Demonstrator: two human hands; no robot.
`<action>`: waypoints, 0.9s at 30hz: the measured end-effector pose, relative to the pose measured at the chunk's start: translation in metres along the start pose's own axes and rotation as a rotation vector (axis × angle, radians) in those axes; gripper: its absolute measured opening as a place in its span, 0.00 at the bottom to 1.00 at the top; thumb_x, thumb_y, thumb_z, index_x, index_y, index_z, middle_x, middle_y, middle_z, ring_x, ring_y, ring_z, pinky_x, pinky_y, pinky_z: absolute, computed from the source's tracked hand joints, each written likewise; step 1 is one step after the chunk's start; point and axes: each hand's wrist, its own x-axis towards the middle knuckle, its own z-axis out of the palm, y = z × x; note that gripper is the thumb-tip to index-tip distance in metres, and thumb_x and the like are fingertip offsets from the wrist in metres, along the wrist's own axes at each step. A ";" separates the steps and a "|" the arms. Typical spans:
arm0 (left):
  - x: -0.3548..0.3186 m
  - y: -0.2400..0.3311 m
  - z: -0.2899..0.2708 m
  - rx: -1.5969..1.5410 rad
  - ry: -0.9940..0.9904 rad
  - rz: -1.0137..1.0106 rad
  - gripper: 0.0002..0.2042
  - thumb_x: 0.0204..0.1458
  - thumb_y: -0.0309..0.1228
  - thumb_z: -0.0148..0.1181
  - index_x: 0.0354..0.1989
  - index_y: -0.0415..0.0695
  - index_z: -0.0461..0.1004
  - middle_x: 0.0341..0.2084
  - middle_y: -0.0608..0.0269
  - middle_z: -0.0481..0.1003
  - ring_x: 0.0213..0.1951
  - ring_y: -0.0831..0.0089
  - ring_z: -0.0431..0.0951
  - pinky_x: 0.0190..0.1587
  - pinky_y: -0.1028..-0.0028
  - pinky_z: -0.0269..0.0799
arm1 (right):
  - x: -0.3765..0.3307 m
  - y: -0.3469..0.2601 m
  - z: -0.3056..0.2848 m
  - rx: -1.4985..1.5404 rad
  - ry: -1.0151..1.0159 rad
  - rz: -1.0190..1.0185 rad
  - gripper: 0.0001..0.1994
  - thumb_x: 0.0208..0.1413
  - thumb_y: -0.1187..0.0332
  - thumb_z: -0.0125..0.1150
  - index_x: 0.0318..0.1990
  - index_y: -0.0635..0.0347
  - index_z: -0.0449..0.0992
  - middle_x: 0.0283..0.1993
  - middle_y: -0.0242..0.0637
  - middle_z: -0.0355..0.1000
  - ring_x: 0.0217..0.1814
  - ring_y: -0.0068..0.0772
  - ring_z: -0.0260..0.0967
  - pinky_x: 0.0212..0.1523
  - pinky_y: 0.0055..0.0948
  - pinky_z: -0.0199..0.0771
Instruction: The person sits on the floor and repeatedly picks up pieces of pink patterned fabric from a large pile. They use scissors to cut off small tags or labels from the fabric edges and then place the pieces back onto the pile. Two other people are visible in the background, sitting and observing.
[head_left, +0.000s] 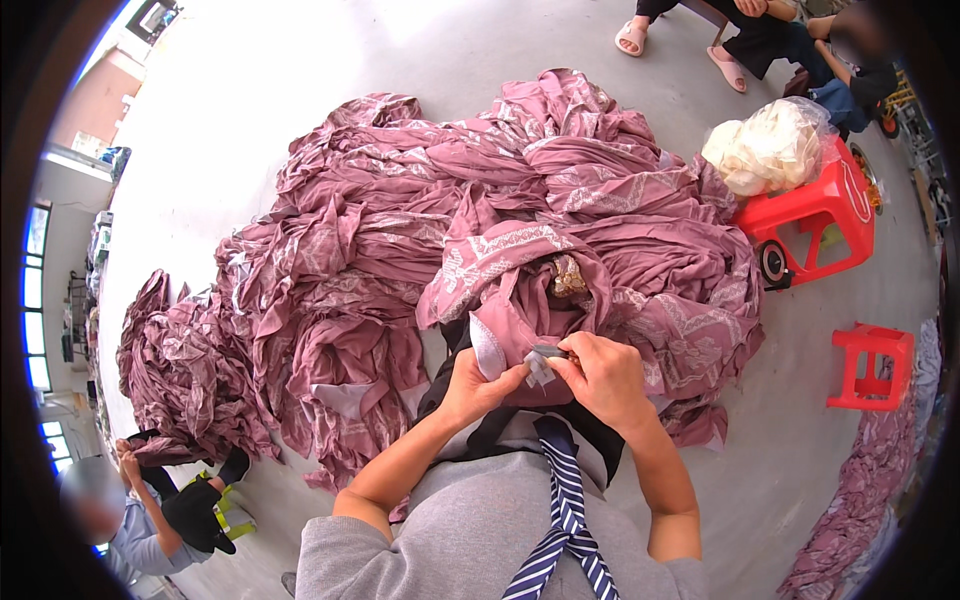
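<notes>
In front of my body, a dusty-pink garment with a white lacy pattern (503,257) lies across my lap. My left hand (475,390) is closed on its edge, beside a pale lining patch (487,345). Between my hands is a small white label (538,370). My right hand (608,375) is closed around a small dark-grey tool (549,351), its tip right at the label; my fingers cover most of it, so its exact kind is hidden. A bunched gold-toned trim (568,278) shows within the garment's folds, just beyond my hands.
A large heap of the same pink fabric (400,210) spreads over the grey floor ahead and left. On the right stand a red plastic stool (850,215) beside a bag of cream cloth (765,150), and a smaller red stool (872,368). Other people sit at lower left and upper right.
</notes>
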 end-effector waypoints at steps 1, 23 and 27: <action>0.000 -0.001 0.001 -0.006 0.005 0.003 0.05 0.50 0.28 0.62 0.25 0.41 0.75 0.17 0.79 0.69 0.19 0.89 0.64 0.21 0.83 0.59 | 0.001 0.000 -0.001 -0.011 -0.005 -0.012 0.12 0.46 0.64 0.66 0.29 0.58 0.69 0.24 0.35 0.70 0.25 0.39 0.71 0.23 0.35 0.70; 0.009 0.007 -0.002 -0.685 0.124 -0.273 0.09 0.48 0.22 0.57 0.39 0.40 0.73 0.32 0.64 0.77 0.32 0.74 0.78 0.38 0.73 0.75 | -0.027 0.005 0.004 0.145 0.152 -0.067 0.14 0.45 0.66 0.67 0.37 0.59 0.71 0.22 0.33 0.66 0.21 0.34 0.66 0.22 0.31 0.64; 0.009 0.011 -0.001 -0.695 0.115 -0.279 0.08 0.49 0.23 0.56 0.39 0.40 0.73 0.32 0.63 0.77 0.34 0.74 0.78 0.39 0.72 0.75 | -0.022 0.001 0.005 0.118 0.189 -0.114 0.14 0.44 0.66 0.68 0.37 0.59 0.72 0.22 0.33 0.66 0.20 0.35 0.65 0.21 0.31 0.64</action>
